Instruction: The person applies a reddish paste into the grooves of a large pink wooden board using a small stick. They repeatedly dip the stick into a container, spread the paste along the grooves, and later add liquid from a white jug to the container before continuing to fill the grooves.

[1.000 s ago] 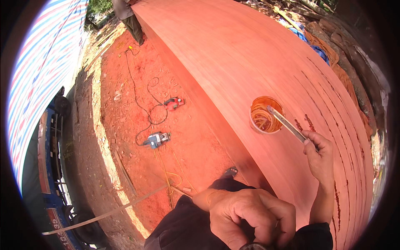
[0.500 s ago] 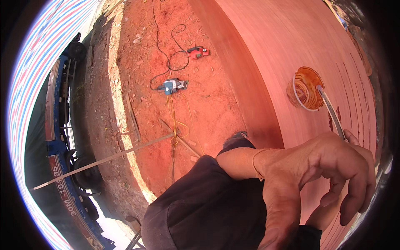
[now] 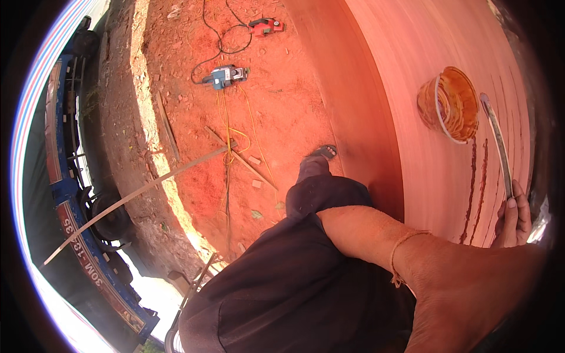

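My right hand (image 3: pixel 514 220) pinches the lower end of a thin, flat stick (image 3: pixel 499 141), whose dark-smeared tip points away from me. Beside the stick, to its left, a clear plastic tub (image 3: pixel 458 106) leans on the large reddish wood slab (image 3: pixel 382 65). Orange-brown paste coats the tub's inside. Dark reddish streaks (image 3: pixel 474 176) run along the slab near the right hand. My left hand (image 3: pixel 477 288), with a thin cord round its wrist, looms large at the lower right, closer to me than the slab. Its fingers do not show clearly.
On the red, dusty ground lie a blue power tool (image 3: pixel 226 76), a red power tool (image 3: pixel 266 26), dark and yellow cords, and crossed wooden strips (image 3: pixel 253 167). My sandalled foot (image 3: pixel 325 152) stands by the slab's edge. A blue truck (image 3: pixel 65 194) is at the left.
The stick's tip was at the tub's mouth and is now outside, to the tub's right. My left hand has moved right, its fingers no longer plain. The whole view has shifted.
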Tool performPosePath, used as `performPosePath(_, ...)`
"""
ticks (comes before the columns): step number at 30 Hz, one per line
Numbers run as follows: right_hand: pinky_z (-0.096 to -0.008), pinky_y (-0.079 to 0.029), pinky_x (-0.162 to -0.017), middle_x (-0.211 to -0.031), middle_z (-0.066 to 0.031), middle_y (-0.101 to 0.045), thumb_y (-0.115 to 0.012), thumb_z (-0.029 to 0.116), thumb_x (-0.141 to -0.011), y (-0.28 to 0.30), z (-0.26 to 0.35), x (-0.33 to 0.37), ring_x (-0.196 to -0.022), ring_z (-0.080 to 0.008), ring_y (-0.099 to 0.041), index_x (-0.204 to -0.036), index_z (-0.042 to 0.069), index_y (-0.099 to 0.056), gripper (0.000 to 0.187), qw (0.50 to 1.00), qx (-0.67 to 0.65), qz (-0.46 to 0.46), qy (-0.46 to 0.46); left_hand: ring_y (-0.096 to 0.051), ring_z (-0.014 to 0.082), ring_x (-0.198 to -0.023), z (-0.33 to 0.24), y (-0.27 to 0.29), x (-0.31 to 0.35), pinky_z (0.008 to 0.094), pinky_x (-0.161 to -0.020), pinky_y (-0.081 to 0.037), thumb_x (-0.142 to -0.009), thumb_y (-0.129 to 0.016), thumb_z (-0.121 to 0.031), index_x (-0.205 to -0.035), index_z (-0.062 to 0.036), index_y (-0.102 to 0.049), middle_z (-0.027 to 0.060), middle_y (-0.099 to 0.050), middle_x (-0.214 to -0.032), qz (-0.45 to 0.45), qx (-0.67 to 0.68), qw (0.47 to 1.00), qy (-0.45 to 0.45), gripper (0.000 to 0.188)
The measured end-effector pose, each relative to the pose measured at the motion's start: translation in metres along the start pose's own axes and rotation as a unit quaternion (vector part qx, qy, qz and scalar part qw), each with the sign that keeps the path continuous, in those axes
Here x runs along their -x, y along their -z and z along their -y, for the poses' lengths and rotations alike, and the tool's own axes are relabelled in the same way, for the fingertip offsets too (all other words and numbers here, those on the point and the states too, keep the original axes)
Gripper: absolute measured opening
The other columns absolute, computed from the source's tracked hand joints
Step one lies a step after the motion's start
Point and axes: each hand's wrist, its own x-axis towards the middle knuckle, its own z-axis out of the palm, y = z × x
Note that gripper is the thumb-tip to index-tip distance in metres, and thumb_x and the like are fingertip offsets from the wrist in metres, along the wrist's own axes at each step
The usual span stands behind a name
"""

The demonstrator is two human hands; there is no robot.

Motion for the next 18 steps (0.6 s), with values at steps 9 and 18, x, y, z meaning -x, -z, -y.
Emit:
performPosePath(9, -0.0114, -0.033, -0.060, -0.103, -0.0005, -0.070, -0.060, 0.010, -0.105, 0.006, 0.009, 0.005, -0.067, 0.0033, -0.046, -0.137, -0.007, -0.063, 0.036, 0.998, -0.024, -0.046, 0.020, -0.064, 0.0173, -0.074, -0.003, 0.002, 0.023, 0.0274, -0.061, -0.052, -0.085, -0.078, -0.052, -0.104, -0.0040, -0.067, 0.0194, -0.067, -0.109, -0.045, 0.043, 0.998, 0.007, 0.053)
performPosePath(18, -0.0155, -0.029, -0.059, -0.080, 0.0086, -0.057, -0.062, 0.019, -0.105, 0.014, 0.006, 0.005, -0.065, 0.0024, -0.041, -0.139, -0.001, -0.064, 0.040, 0.995, -0.008, -0.100, -0.001, -0.064, 0.0185, -0.073, -0.078, 0.011, 0.058, 0.0286, -0.061, -0.054, -0.096, -0.072, -0.045, -0.108, -0.0063, -0.065, 0.0221, -0.067, -0.111, -0.153, -0.049, 0.986, 0.032, 0.041)
